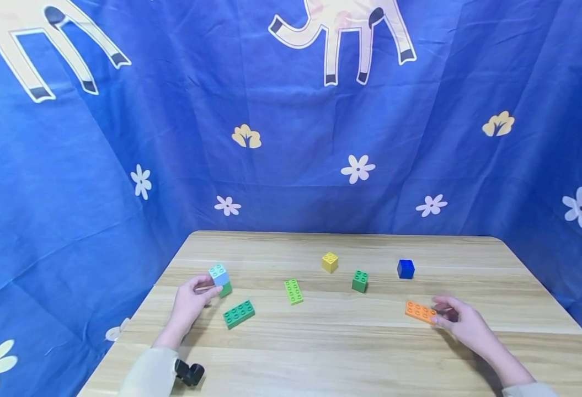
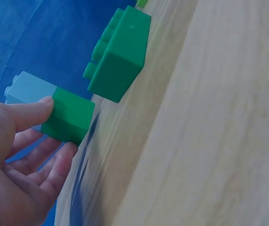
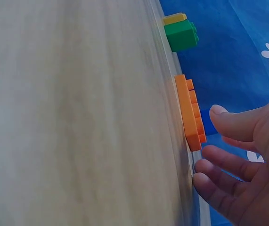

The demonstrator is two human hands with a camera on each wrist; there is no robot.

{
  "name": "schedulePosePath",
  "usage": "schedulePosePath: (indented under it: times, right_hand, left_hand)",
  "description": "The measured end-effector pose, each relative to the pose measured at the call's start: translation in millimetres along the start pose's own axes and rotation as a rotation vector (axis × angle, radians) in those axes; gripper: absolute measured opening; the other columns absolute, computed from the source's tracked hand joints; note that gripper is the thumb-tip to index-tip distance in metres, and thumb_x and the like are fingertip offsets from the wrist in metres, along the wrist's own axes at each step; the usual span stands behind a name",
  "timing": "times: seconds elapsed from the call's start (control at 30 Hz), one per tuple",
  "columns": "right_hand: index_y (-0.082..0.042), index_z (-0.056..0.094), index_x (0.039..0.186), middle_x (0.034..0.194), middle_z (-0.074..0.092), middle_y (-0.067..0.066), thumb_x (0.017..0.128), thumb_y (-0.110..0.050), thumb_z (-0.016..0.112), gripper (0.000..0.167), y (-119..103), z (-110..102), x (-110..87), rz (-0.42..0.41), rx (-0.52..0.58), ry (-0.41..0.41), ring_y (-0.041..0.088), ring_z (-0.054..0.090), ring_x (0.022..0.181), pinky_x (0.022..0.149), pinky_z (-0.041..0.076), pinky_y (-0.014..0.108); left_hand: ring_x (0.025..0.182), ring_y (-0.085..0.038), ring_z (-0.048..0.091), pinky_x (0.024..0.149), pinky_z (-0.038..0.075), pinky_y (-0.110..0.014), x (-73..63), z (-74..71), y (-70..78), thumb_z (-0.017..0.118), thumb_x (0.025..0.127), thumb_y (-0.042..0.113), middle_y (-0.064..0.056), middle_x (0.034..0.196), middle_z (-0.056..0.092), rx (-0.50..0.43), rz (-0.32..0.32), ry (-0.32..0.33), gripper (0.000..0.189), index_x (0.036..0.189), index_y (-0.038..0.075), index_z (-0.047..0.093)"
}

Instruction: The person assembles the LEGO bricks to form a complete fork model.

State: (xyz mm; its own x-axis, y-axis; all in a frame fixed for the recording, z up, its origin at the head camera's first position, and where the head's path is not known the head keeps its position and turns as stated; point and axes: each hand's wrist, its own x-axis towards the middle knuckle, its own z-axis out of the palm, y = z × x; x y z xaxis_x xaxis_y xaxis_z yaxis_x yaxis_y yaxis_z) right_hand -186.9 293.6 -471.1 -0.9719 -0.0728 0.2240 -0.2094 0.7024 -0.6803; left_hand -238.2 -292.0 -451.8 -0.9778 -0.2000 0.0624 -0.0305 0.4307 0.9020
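Observation:
At the left side of the table my left hand (image 1: 190, 302) grips a small stack of building bricks, a light blue brick (image 2: 33, 89) on top of a green brick (image 2: 70, 115). The thumb lies across the seam between the two, with fingers on the opposite side. On the right, my right hand (image 1: 464, 325) has thumb and fingers spread around the near end of a flat orange brick (image 1: 421, 312). This brick lies studs up on the table, its right end overlapped by the thumb in the head view.
A long green brick (image 1: 239, 315) lies beside the left hand. Further in are a flat lime brick (image 1: 293, 292), a yellow brick (image 1: 330, 263), a small green brick (image 1: 359, 282) and a dark blue brick (image 1: 406, 269). A blue patterned curtain (image 1: 291, 110) hangs behind the wooden table (image 1: 330, 358).

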Motion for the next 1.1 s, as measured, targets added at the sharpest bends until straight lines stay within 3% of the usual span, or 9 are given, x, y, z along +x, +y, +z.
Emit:
schedulePosePath:
  times: [0.53, 0.87, 1.1]
  right_hand:
    - [0.004, 0.059, 0.115, 0.096, 0.063, 0.009, 0.074, -0.009, 0.076, 0.047, 0.2, 4.5, 4.7, 0.056, 0.022, -0.068, 0.009, 0.053, 0.073, 0.061, 0.047, 0.022]
    - [0.005, 0.059, 0.115, 0.087, 0.060, 0.005, 0.072, -0.008, 0.077, 0.049, -1.1, 6.3, 6.4, 0.046, 0.024, -0.093, 0.010, 0.048, 0.070, 0.056, 0.042, 0.022]
    - [0.005, 0.060, 0.114, 0.086, 0.058, 0.003, 0.071, -0.008, 0.077, 0.048, -1.7, 7.3, 5.7, 0.033, -0.001, -0.091, 0.010, 0.049, 0.072, 0.059, 0.042, 0.022]
  left_hand:
    - [0.104, -0.027, 0.058, 0.072, 0.053, -0.025, 1.2, 1.1, -9.6, 0.072, 0.082, 0.027, -0.023, 0.122, 0.056, -0.029, -0.006, -0.020, 0.057, 0.126, -0.003, 0.050]
    - [0.090, -0.004, 0.058, 0.072, 0.053, -0.023, -6.5, -5.7, -11.7, 0.072, 0.082, 0.027, -0.022, 0.125, 0.053, -0.083, -0.043, -0.027, 0.060, 0.128, -0.002, 0.046]
    - [0.084, -0.003, 0.058, 0.070, 0.054, -0.025, -18.9, -9.1, -5.8, 0.072, 0.083, 0.026, -0.023, 0.120, 0.055, -0.067, -0.056, -0.010, 0.055, 0.123, -0.005, 0.049]
